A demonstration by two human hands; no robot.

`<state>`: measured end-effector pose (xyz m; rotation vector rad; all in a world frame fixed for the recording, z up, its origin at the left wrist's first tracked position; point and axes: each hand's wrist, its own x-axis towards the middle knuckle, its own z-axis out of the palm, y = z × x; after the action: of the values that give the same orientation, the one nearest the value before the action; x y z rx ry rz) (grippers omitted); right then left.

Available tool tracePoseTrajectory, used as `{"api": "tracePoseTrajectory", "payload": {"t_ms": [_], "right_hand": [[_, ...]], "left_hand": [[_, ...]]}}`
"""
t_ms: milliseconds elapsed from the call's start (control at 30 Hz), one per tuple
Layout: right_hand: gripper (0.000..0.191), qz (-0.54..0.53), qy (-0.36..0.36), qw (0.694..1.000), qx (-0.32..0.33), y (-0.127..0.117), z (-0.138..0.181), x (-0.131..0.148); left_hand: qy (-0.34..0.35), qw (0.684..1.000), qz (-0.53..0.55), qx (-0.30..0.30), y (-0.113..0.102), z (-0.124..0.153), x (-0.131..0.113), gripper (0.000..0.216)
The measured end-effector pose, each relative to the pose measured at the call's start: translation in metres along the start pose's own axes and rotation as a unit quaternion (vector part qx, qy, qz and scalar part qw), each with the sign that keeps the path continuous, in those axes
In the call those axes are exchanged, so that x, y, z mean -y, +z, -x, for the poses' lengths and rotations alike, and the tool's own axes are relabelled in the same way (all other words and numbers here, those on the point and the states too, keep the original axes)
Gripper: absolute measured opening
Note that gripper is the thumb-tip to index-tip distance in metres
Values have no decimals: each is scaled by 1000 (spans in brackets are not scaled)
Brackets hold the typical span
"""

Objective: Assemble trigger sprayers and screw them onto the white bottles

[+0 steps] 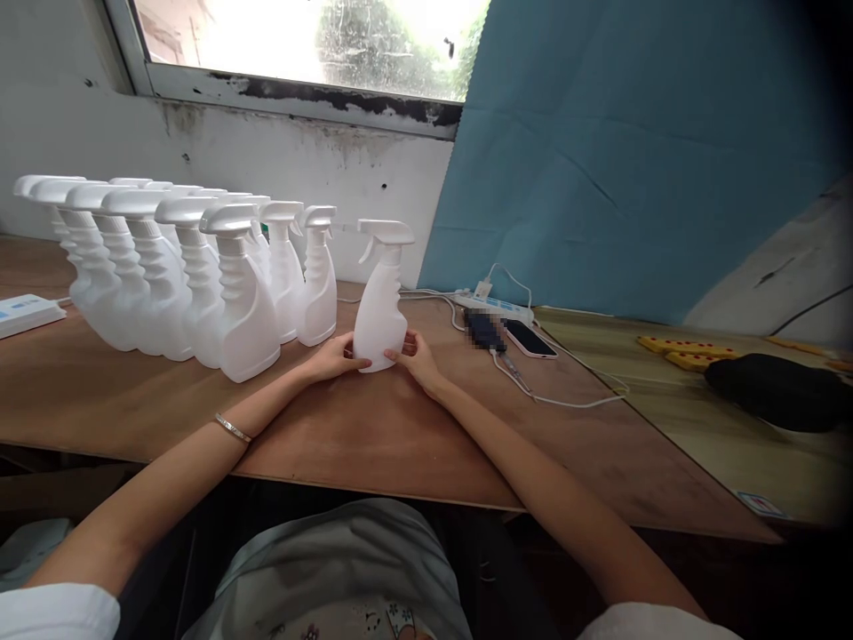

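A white spray bottle (381, 307) stands upright on the brown table (333, 427), its trigger pointing left. Around the left side of its base curl the fingers of my left hand (334, 357), thumb on the front. My right hand (418, 359) grips the base from the other side, its thumb also on the front face. Both hands are closed on this one bottle; their fingertips behind it are partly hidden. To the left, several matching white spray bottles (248, 311) stand upright in close rows, the closest ones a short way from my left hand.
A phone (530, 339), a power strip (506, 308) and a white cable (579, 405) lie right of the bottle. Farther right are a black object (777, 391) and yellow pieces with red dots (693, 351). A white box (30, 313) sits at far left. A wall and window (299, 44) rise behind.
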<state>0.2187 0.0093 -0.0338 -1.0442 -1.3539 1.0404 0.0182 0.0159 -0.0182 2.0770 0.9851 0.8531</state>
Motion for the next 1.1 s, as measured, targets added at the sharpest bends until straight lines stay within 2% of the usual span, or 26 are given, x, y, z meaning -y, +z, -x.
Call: {"api": "tracePoseTrajectory", "payload": {"t_ms": [67, 167, 300, 367, 433, 533, 600, 667, 767, 833, 933, 1000, 1100], "right_hand": [[72, 20, -24, 999, -17, -1, -1, -2], [61, 78, -78, 994, -28, 1, 2, -1], [53, 117, -109, 986, -43, 9, 14, 4], [56, 131, -132, 980, -72, 13, 19, 9], [55, 163, -187, 962, -110, 14, 19, 18], [50, 213, -289, 917, -174, 11, 4, 45], [47, 213, -329, 889, -235, 8, -14, 74], [40, 206, -358, 875, -251, 6, -33, 107], [33, 237, -400, 864, -194, 10, -47, 153], [31, 271, -410, 858, -148, 17, -46, 171], [27, 339, -410, 844, -58, 24, -37, 179], [26, 380, -418, 825, -9, 26, -31, 176], [37, 431, -432, 792, 22, 22, -24, 173]], "left_hand": [[24, 998, -50, -7, -1, 2, -5, 51], [65, 986, -153, -3, -3, 5, -15, 44], [96, 960, -260, 44, -3, 7, -23, 47], [105, 949, -292, 54, -1, 6, -22, 46], [109, 942, -313, 53, 0, 6, -20, 44], [101, 935, -333, 70, 0, 7, -15, 42], [100, 930, -342, 89, 0, 7, -13, 39], [102, 926, -348, 101, -1, 7, -12, 37], [97, 925, -353, 105, -2, 8, -12, 36], [94, 925, -353, 104, -2, 8, -14, 37], [87, 929, -345, 99, -1, 8, -16, 43], [75, 933, -340, 94, -1, 8, -17, 51], [52, 936, -338, 85, 1, 9, -20, 61]]}}
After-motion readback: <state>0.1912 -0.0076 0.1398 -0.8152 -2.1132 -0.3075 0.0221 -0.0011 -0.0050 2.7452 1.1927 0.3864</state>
